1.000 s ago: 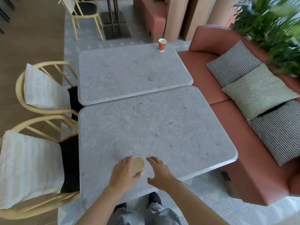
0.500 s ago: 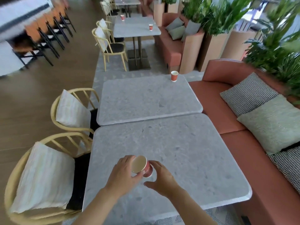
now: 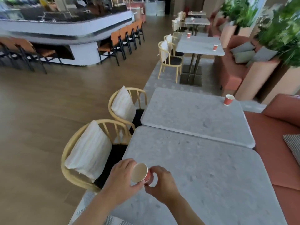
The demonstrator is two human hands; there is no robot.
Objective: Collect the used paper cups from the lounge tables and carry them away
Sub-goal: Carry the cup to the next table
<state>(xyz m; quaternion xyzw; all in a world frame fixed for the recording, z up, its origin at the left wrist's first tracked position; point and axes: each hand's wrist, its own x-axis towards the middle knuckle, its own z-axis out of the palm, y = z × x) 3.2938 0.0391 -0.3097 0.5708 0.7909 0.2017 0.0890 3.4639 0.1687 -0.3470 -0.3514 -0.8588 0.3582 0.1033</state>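
Left hand [image 3: 122, 179] wrapped round the rim end of a red paper cup [image 3: 140, 173], fingers over the top edge and thumb under it. Right hand [image 3: 162, 182] curled round the base end of the same cup, thumb and fingertips pinching the bottom. Cup tipped on its side between the two hands, cream inside turned towards the camera, held just above the near left part of the near table [image 3: 203, 176] (whether the base touches the grey top: cannot tell).

Second table [image 3: 191, 116] butted against the far edge of the near one, same grey stone top. One more red cup [image 3: 228, 99] standing upright at its far right corner, well apart from the hands.

To the left of the two tables, two pale wooden chairs, the near chair [image 3: 78, 143] and the far chair [image 3: 125, 95], each with a white striped cushion leaning on the back and a dark seat. To the right, a terracotta sofa [image 3: 276, 127], with the corner of a checked cushion [image 3: 293, 143] at the frame edge.

Further back on the right, a third table [image 3: 199, 46] on dark legs, carrying a small red cup [image 3: 215, 47] near its right edge and another [image 3: 188, 35] at its far left corner. More tables beyond it, too blurred to read. Green plants [image 3: 279, 33] in tall planters along the right.

Far left, a curved white bar counter [image 3: 68, 30] with a row of orange-backed stools [image 3: 123, 36] along it, on wooden flooring.
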